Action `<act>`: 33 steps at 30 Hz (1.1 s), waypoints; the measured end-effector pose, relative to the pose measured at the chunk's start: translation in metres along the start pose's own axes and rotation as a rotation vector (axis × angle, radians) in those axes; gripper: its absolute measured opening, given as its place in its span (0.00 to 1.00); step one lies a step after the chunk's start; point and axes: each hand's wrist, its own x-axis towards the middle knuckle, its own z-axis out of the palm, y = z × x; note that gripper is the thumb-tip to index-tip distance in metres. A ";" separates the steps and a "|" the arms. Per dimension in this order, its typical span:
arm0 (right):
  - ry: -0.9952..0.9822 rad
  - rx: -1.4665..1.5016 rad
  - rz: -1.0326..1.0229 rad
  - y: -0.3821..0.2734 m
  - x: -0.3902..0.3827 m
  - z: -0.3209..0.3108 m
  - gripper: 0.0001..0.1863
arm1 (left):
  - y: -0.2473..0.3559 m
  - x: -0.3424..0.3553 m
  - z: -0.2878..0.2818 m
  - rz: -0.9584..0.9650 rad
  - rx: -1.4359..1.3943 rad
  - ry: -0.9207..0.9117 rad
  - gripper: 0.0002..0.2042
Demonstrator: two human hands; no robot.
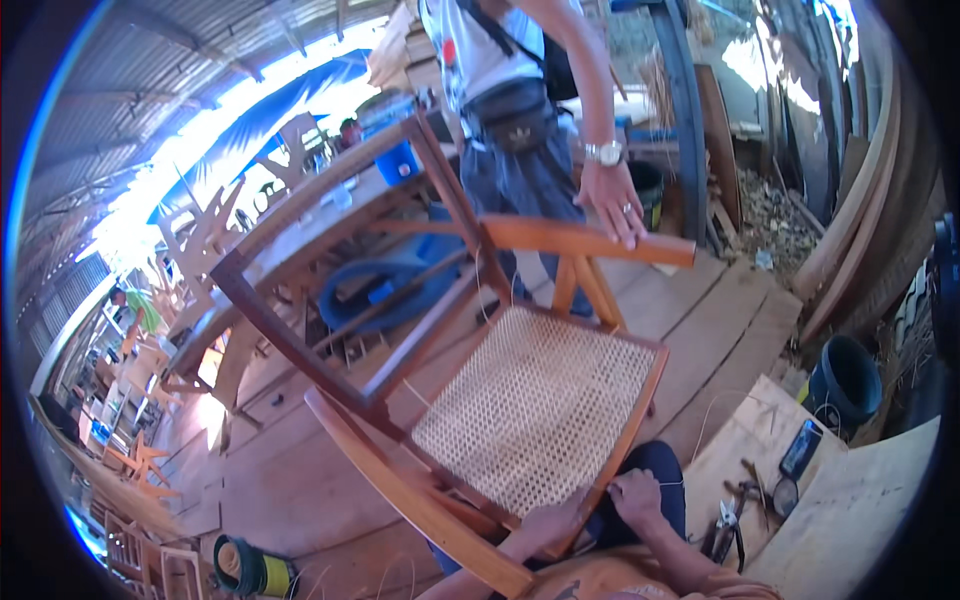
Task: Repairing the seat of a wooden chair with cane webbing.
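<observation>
A wooden armchair (480,568) with a woven cane seat (535,400) stands tilted in my view, its front edge close to my lap. The open back frame (290,320) holds no panel. My left hand (552,522) reaches past the near armrest to the front of the seat, its fingers bent against the front rail and partly hidden. Just right of it, my right hand (637,497) is closed at the outer side of the rail. A thin pale cane strand (672,485) runs out from its fingers. Another person's hand (612,200) rests on the far armrest (590,240).
Pliers (725,525), a dark phone-like object (800,448) and other small tools lie on a board (830,490) at my right. A dark bucket (845,385) stands behind them. Another bucket (255,568) is at lower left. A person (520,130) stands beyond the chair, near a long workbench (330,215).
</observation>
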 end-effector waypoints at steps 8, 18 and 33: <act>-0.068 0.205 0.035 -0.004 0.016 0.016 0.10 | -0.005 0.015 -0.019 0.049 0.027 -0.029 0.22; -0.130 0.475 0.191 0.000 0.020 0.018 0.14 | -0.010 0.039 0.002 0.022 -0.158 0.264 0.20; -0.200 0.509 0.232 -0.003 0.016 0.011 0.16 | 0.002 0.022 -0.002 0.051 0.085 0.138 0.24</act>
